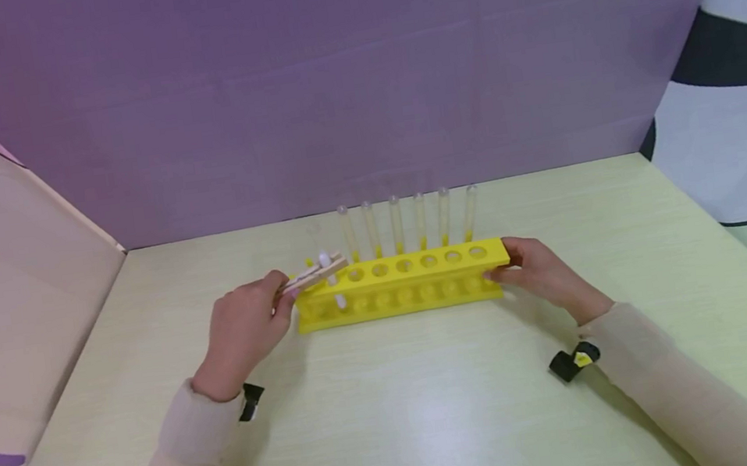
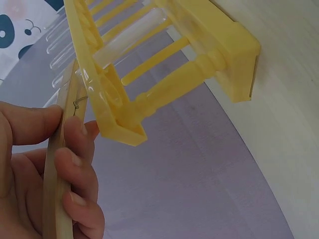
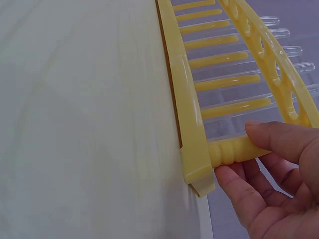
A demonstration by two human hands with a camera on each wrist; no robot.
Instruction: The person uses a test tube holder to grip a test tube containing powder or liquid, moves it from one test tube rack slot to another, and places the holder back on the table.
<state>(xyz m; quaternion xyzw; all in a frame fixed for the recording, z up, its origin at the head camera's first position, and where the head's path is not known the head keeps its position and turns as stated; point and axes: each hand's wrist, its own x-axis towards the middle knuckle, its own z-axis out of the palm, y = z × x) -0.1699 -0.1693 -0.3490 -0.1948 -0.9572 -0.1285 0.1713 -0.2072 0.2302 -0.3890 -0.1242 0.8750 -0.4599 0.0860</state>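
Observation:
A yellow test tube rack [image 1: 401,308] stands on the table with a row of round holes along its top. My left hand [image 1: 244,329] grips a wooden test tube clamp [image 1: 314,275] at the rack's left end. In the clamp's jaws is a clear test tube [image 1: 340,300], which passes down through a hole near that end. The left wrist view shows the thumb and curled fingers around the wooden clamp [image 2: 60,164]. At the opposite end my right hand [image 1: 542,278] holds the rack, thumb and fingers pinching its end post [image 3: 234,151].
Several clear test tubes [image 1: 396,222] sit upside down on yellow pegs along the rack's back, rounded ends up. Behind the table rises a purple cloth wall [image 1: 355,94]. Printed panels border the left [image 1: 8,257] and right [image 1: 743,137] sides. Pale tabletop [image 1: 410,401] lies in front of the rack.

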